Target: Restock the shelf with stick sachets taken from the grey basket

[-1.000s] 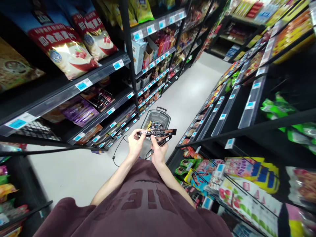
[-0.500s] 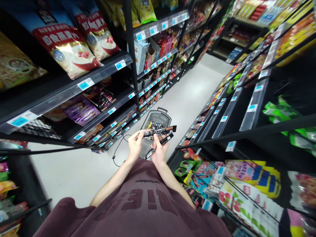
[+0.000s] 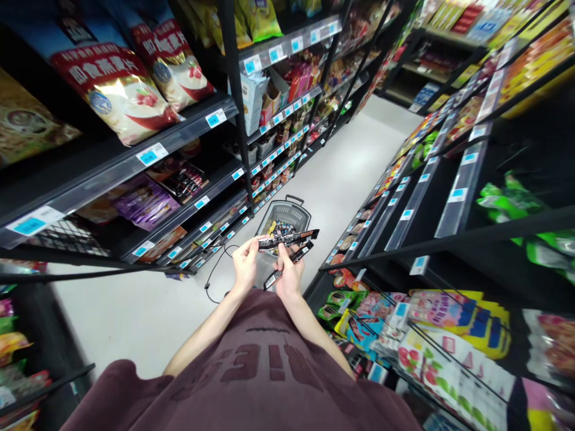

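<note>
I stand in a shop aisle and hold flat dark snack packets in front of my waist. My left hand (image 3: 245, 265) pinches the left end of the upper packet (image 3: 291, 237), which lies level and reaches to the right. My right hand (image 3: 288, 279) grips a second dark packet (image 3: 291, 262) just under it, tilted up to the right. Both hands are closed on the packets and nearly touch. Beyond them on the floor stands a grey shopping basket (image 3: 286, 214) with several packets in it.
Black shelving (image 3: 135, 157) with large bags and blue price tags lines the left side. Shelves (image 3: 417, 197) with colourful snack packs line the right, close to my right elbow. The pale floor (image 3: 345, 161) runs ahead between them. A thin black cord (image 3: 214, 272) lies on the floor.
The upper packet has risen slightly and tipped up at its right end. Both hands stay closed on the packets in almost the same place.
</note>
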### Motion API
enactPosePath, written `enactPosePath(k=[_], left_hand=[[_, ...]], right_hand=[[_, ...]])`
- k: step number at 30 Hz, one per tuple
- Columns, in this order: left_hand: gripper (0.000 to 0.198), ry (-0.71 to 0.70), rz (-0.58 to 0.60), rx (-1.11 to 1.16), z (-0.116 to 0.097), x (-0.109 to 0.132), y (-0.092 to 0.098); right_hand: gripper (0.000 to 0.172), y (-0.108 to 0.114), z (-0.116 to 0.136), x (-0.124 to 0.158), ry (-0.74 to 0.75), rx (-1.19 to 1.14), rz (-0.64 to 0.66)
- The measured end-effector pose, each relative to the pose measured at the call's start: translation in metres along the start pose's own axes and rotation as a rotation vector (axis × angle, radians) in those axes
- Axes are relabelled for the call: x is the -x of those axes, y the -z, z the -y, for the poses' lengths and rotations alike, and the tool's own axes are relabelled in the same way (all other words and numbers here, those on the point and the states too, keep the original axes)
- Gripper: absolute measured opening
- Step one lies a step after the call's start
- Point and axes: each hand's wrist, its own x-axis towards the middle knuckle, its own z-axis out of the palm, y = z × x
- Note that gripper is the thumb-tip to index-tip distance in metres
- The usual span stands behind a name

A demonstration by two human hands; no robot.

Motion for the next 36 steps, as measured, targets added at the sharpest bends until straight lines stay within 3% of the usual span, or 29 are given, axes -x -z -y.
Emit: enactPosePath(k=[18, 36], left_hand=[[0.035, 0.021, 0.048, 0.002, 0.008, -0.004, 0.005], [0.035, 0.052, 0.062, 0.003, 0.008, -0.003, 0.011]], right_hand=[[0.044, -0.001, -0.001, -0.006, -0.072, -0.040, -0.063], [0.042, 0.001, -0.004, -0.005, -0.098, -0.086, -0.041]])
